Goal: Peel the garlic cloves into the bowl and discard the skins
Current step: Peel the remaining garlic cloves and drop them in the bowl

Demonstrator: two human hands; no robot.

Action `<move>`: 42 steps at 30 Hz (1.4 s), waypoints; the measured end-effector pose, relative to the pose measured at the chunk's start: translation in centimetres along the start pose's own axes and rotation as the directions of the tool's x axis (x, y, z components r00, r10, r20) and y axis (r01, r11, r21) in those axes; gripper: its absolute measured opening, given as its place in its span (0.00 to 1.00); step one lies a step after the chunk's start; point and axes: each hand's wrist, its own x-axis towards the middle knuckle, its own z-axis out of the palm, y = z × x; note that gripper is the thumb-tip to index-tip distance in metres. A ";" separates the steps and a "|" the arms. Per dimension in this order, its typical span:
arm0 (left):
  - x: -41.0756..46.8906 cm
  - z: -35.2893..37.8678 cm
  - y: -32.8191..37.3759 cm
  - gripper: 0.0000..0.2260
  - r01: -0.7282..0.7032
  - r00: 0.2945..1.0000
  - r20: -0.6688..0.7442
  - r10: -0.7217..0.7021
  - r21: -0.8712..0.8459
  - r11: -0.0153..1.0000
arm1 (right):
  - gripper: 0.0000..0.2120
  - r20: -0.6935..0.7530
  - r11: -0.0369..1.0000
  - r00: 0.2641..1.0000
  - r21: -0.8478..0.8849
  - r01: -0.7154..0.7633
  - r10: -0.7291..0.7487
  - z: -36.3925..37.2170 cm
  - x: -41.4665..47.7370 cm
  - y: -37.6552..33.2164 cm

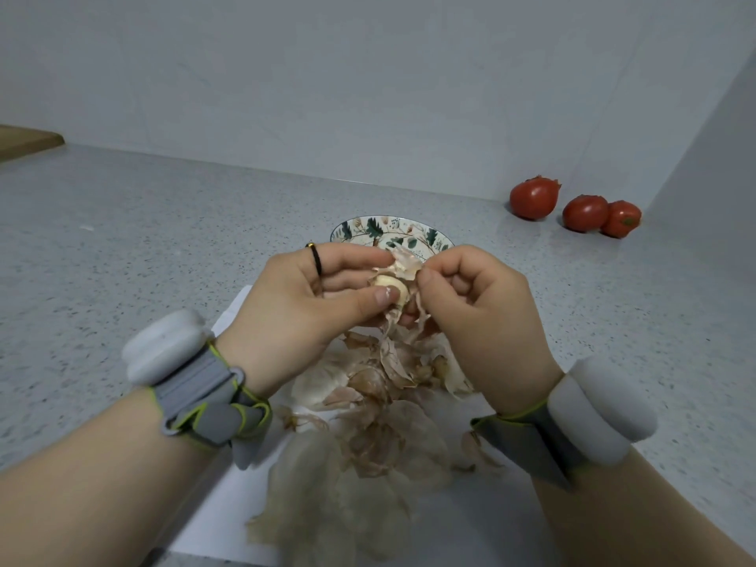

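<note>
One garlic clove [392, 285] clamped between left hand [302, 304] fingertips, its skin [403, 259] pinched by right hand [478, 313]; one bowl [388, 229] just beyond

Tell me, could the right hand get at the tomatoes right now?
Probably: the counter between the right hand and the tomatoes lies bare, but its fingers pinch skin, so it must let go first.

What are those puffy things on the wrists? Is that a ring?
Both wrists wear grey fabric straps edged in lime green: the left strap and the right strap. Each carries a rounded white pod. The left hand has a thin black ring with a gold bead. No sleeves show.
</note>
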 end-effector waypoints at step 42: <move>0.6 -0.9 0.5 0.09 -0.169 0.969 -0.161 0.189 0.129 0.977 | 0.15 0.406 0.815 0.853 -0.578 -0.038 0.328 -3.5 1.2 0.2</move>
